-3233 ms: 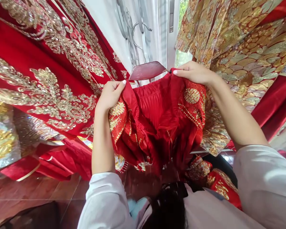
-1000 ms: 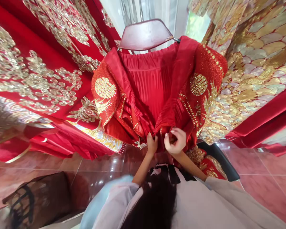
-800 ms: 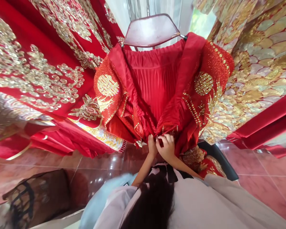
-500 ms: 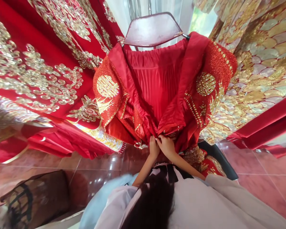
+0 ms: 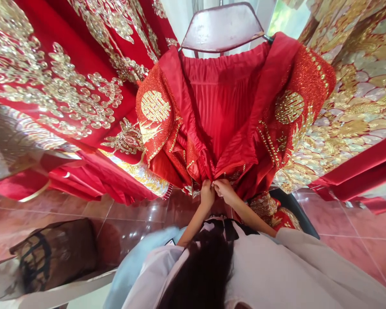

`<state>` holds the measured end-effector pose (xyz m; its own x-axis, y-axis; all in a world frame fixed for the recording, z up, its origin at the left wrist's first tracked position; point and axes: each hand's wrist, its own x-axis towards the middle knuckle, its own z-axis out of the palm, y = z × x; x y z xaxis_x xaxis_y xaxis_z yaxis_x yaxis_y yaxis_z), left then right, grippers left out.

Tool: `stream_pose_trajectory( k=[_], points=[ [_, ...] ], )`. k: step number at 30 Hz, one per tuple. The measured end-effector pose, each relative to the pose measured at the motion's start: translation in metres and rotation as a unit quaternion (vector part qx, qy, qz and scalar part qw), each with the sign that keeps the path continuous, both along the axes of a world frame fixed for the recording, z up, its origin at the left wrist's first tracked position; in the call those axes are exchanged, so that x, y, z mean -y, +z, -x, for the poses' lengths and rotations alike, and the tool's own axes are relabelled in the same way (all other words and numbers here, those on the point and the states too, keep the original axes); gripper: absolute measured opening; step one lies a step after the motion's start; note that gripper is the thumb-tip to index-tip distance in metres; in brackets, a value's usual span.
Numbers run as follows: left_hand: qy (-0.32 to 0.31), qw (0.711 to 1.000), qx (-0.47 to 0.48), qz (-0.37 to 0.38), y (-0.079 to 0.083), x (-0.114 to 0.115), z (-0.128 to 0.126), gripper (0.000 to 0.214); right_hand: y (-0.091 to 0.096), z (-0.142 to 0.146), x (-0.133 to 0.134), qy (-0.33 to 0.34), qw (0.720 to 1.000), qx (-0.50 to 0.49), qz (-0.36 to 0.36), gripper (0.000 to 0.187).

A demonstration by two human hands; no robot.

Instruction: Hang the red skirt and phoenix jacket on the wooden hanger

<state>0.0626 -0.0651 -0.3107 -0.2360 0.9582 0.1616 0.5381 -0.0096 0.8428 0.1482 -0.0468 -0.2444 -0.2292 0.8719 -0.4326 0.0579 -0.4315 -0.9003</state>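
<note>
A red jacket (image 5: 199,141) with gold round emblems and beaded edging hangs from a wide-shouldered hanger (image 5: 223,28), its front spread to show the pleated lining. Low on its front, where the two sides come together, my left hand (image 5: 207,194) pinches the red fabric. Right beside it, nearly touching, my right hand (image 5: 225,191) has its fingers closed on the same lower part of the jacket. What exactly lies between the fingertips is too small to make out beyond cloth.
Red garments with silver beading (image 5: 80,94) hang at the left, and a gold sequined garment (image 5: 357,98) at the right. A brown bag (image 5: 64,253) stands on the tiled floor (image 5: 350,231) at lower left. Beneath the jacket is a black bin-like container (image 5: 304,219) with red and gold cloth.
In view, the jacket and hanger have shifted up and to the right along with the surroundings, as the camera tilts. Both hands keep their grip at the jacket front, with slight finger movement.
</note>
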Motion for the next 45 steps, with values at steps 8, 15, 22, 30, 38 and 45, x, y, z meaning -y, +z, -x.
stream_pose_trajectory(
  k=[8, 15, 22, 30, 38, 45],
  points=[
    [-0.033, 0.999, -0.036, -0.008, 0.01, -0.01, 0.001, 0.023, 0.041, 0.002, -0.004, -0.08, 0.989, -0.121, 0.024, 0.022],
    [-0.02, 0.995, -0.093, 0.001, 0.007, -0.003, 0.006, 0.023, 0.054, 0.009, -0.004, -0.104, 0.983, -0.153, -0.001, 0.022],
    [0.046, 0.984, -0.174, -0.017, 0.033, -0.005, 0.014, 0.029, 0.042, 0.011, 0.002, -0.091, 0.982, -0.163, 0.005, 0.023],
    [0.036, 0.965, -0.256, 0.044, 0.049, -0.022, -0.001, 0.017, 0.033, 0.004, 0.007, -0.075, 0.982, -0.173, 0.0, 0.03],
    [0.015, 0.954, -0.285, 0.098, 0.054, -0.018, -0.005, 0.02, 0.042, 0.016, -0.004, -0.128, 0.979, -0.157, -0.038, 0.022],
    [0.019, 0.956, -0.278, 0.093, 0.061, -0.019, -0.009, 0.023, 0.077, 0.014, -0.015, -0.139, 0.975, -0.143, -0.101, 0.021]
  ],
)
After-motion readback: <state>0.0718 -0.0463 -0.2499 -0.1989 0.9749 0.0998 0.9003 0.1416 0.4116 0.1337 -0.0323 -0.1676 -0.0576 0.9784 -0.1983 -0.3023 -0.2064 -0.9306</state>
